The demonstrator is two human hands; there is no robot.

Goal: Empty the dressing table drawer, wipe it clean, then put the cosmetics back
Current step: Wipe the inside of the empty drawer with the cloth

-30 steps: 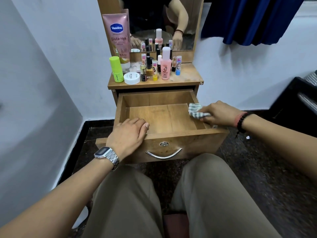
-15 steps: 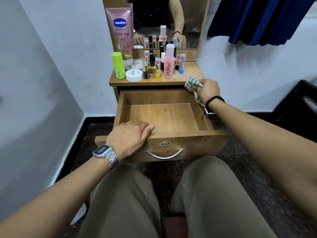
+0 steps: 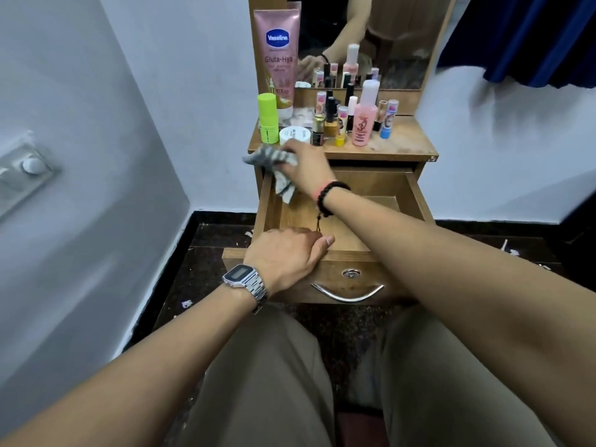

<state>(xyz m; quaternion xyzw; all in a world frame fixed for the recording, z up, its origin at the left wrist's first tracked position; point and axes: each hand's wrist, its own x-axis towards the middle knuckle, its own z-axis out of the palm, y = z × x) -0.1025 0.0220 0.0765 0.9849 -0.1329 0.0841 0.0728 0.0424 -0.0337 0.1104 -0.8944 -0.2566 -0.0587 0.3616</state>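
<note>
The wooden drawer (image 3: 416, 195) is pulled out and holds nothing that I can see. My right hand (image 3: 306, 169) grips a grey-and-white striped cloth (image 3: 269, 159) at the drawer's far left corner, by the tabletop's front edge. My left hand (image 3: 283, 256) rests palm down on the drawer's front edge, left of the lock. The cosmetics stand on the tabletop (image 3: 406, 143): a pink Vaseline tube (image 3: 278, 53), a green stick (image 3: 268, 122), a white jar (image 3: 295, 135), a pink bottle (image 3: 363, 122) and several small bottles (image 3: 330, 122).
A mirror (image 3: 387, 37) stands behind the cosmetics. White walls close in on the left and right. A blue curtain (image 3: 532, 37) hangs at the upper right. A switch panel (image 3: 22, 174) is on the left wall. My knees are under the drawer front.
My right hand carried the cloth from the drawer's right side up to the tabletop's right edge, then across to the far left corner. The left hand stayed put.
</note>
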